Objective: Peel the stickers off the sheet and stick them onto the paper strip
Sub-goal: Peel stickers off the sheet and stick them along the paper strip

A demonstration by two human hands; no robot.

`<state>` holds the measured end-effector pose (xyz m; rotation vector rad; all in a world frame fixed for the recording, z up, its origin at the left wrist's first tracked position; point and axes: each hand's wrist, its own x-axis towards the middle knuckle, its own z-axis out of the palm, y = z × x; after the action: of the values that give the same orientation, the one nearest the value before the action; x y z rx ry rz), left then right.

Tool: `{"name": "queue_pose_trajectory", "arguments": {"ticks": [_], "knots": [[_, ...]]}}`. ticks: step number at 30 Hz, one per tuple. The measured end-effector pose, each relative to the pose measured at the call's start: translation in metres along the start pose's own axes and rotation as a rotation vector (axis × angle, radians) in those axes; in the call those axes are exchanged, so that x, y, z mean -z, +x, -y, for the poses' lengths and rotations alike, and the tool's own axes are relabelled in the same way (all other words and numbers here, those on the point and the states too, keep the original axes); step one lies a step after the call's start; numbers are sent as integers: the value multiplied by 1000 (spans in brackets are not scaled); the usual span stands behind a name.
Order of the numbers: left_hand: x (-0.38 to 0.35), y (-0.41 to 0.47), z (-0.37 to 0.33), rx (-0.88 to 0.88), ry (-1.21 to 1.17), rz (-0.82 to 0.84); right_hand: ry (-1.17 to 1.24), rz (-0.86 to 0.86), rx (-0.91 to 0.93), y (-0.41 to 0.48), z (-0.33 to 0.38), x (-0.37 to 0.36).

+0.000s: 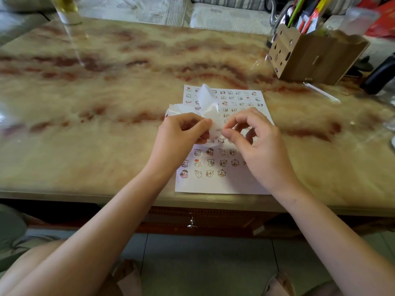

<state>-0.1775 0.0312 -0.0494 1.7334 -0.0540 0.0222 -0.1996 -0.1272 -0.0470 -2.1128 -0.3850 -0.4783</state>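
Near edge: grey tiled floor point(203, 263) is showing below you. A metal drawer knob point(192, 223) is sitting under the lip of the marble-pattern table point(85, 124).

The sticker sheet point(213, 184) is lying flat on the table, right of centre, with its near edge just short of the table lip. Rows of small cartoon stickers point(210, 162) are covering most of it. The nearest band of the sheet is showing plain white.

Your forearms are reaching in over the lip and meeting above the middle of the sheet. Your left hand point(181, 133) is curling narrow, thumb and fingers pinching the paper strip point(206, 101). Your right hand point(256, 142) is also curling narrow, thumb and forefinger tips closing on the strip's right edge, just beside your left thumb. Can't tell whether a sticker is sitting between those fingertips, as it's too small and blurred.

The strip is standing up off the sheet, white and semi-clear. It's bending away from your hands toward the sheet's far left corner, with one end trailing out left of your left hand.

Further out: a clear stick point(320, 94) is lying far right of the sheet, apart from it. Behind it a wooden holder point(316, 58) with cut-out shapes is standing upright, with pens point(296, 11) sticking up out of it. A black object point(380, 75) is lying at the right edge. A blurred bottle point(66, 9) is standing at the table's far left edge.
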Motion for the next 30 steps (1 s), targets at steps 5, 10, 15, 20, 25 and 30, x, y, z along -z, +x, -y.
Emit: {"name": "queue_pose_trajectory", "arguments": {"ticks": [5, 10, 15, 20, 25, 30], "knots": [[0, 0, 2, -4, 39, -4, 287, 130, -295, 0, 4, 18], [-1, 1, 5, 10, 65, 2, 290, 297, -582, -1, 1, 34], [-2, 3, 8, 21, 73, 16, 201, 379, -669, -5, -1, 37], [-3, 3, 11, 22, 100, 27, 148, 403, -652, -7, -3, 32], [-3, 4, 11, 15, 109, 32, 129, 431, -652, -7, -3, 32], [-3, 4, 12, 9, 112, 34, 114, 431, -655, -7, -2, 31]]}}
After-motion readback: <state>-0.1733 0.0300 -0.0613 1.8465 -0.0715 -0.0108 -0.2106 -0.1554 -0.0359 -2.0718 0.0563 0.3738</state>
